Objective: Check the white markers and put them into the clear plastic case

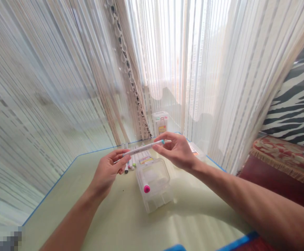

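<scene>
A white marker with a turquoise end is held level in the air between both hands. My left hand pinches its left end, and my right hand grips it near the turquoise end. Below it stands a clear plastic case, in which a marker with a pink cap lies. Several more white markers lie in a row on the table behind my left hand, partly covered by it.
A second clear case with a label stands upright at the back, by the string curtains. Another labelled case lies behind my right wrist. The pale green table has a blue edge. Zebra-striped fabric is at the right.
</scene>
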`<state>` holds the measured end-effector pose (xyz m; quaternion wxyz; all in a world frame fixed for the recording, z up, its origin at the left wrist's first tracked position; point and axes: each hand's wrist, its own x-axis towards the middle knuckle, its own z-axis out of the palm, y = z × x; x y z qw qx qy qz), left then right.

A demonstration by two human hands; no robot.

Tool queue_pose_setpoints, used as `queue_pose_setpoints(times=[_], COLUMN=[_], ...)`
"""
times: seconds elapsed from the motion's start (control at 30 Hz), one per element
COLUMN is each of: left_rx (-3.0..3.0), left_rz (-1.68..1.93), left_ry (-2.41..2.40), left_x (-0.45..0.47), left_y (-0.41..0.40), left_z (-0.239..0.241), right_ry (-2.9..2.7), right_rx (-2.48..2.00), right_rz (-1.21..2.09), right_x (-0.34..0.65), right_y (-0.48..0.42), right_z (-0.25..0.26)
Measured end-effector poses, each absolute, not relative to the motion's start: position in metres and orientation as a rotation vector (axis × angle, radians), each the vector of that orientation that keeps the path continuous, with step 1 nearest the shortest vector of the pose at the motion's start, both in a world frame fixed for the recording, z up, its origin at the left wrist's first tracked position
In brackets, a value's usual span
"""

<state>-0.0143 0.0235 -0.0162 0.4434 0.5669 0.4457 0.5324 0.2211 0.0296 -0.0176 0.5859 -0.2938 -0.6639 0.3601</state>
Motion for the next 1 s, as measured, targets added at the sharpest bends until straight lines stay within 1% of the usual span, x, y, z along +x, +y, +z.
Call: queue_pose_setpoints(times=[0.77,1.0], left_rx=[1.380,1.360], left_rz=[1.402,1.427], left_ry=[0.985,0.897], left_x=[-0.0173,-0.0176], left_y=[0.0239,0.0234], left_z=[-0.0182,-0.0151], right_ry=[-1.514,-1.392], right_rx=[-0.741,-0.730], right_rz=[0.824,0.949], right_x=[0.2234,0.2230], right_y=[0.0295,0.0348], right_z=[-0.0180,-0.0138])
